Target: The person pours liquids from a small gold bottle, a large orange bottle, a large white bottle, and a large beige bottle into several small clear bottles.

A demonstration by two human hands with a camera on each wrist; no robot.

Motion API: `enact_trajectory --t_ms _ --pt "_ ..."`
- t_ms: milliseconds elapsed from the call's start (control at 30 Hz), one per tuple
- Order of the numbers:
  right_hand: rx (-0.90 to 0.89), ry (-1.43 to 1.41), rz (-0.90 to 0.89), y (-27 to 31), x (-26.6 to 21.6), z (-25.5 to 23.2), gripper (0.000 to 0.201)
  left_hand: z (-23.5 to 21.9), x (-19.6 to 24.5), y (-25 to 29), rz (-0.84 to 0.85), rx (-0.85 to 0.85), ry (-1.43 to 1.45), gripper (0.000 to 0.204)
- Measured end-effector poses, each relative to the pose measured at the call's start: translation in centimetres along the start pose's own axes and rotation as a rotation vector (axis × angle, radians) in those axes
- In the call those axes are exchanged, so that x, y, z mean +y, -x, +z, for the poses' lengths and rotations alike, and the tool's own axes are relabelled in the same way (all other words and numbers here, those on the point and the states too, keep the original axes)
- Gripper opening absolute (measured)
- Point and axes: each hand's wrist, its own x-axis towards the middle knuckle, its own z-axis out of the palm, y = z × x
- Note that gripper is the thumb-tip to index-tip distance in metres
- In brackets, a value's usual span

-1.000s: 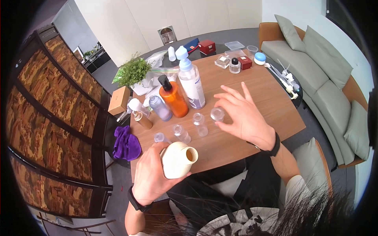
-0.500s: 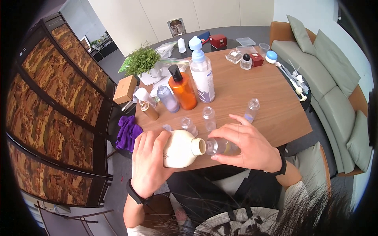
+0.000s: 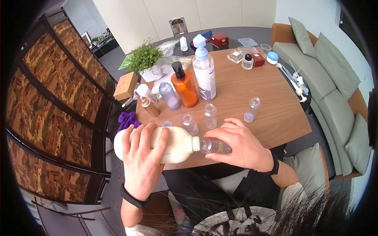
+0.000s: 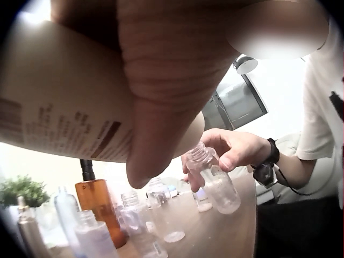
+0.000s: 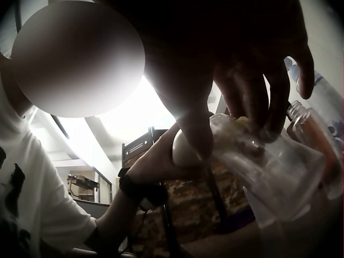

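In the head view the left hand (image 3: pixel 143 165) grips a cream bottle (image 3: pixel 177 145) lying nearly on its side, its open neck facing right. The right hand (image 3: pixel 244 147) pinches a small clear bottle (image 3: pixel 218 146), whose mouth is at the cream bottle's neck. Something yellowish shows in the clear bottle. In the left wrist view the clear bottle (image 4: pixel 217 188) leans in the right hand (image 4: pixel 236 153), below the cream bottle (image 4: pixel 59 91). The right wrist view shows the clear bottle (image 5: pixel 274 166) under dark fingers.
Small clear bottles (image 3: pixel 210 116) stand on the wooden table (image 3: pixel 275 102), one farther right (image 3: pixel 252 109). Behind them are an orange pump bottle (image 3: pixel 186 88), a tall clear bottle (image 3: pixel 204 78) and a lilac bottle (image 3: pixel 170 96). A potted plant (image 3: pixel 145 57) stands at the back left.
The right hand has moved from the upright bottles to the cream bottle's neck with a clear bottle in its grip. The left hand has tipped the cream bottle further over.
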Motion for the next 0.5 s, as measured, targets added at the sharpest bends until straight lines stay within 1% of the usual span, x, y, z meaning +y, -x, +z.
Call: enact_trajectory --t_ms 33,233,333,433,500 --pt "-0.002 -0.002 -0.001 -0.02 -0.03 0.06 0.045 0.00 0.01 0.12 -0.007 -0.008 -0.007 0.078" --pt "0.002 0.016 -0.004 -0.06 -0.09 0.34 0.044 0.15 0.22 0.15 -0.008 0.027 -0.059 0.057" --pt "0.010 0.014 -0.009 -0.01 0.10 0.45 0.044 0.25 0.39 0.14 -0.007 0.039 -0.083 0.054" --pt "0.006 0.015 -0.007 0.02 0.09 0.43 0.044 0.25 0.49 0.13 -0.008 0.031 -0.074 0.058" --pt "-0.003 0.001 0.002 0.04 0.06 0.34 0.044 0.36 0.35 0.20 -0.003 0.017 -0.046 0.064"
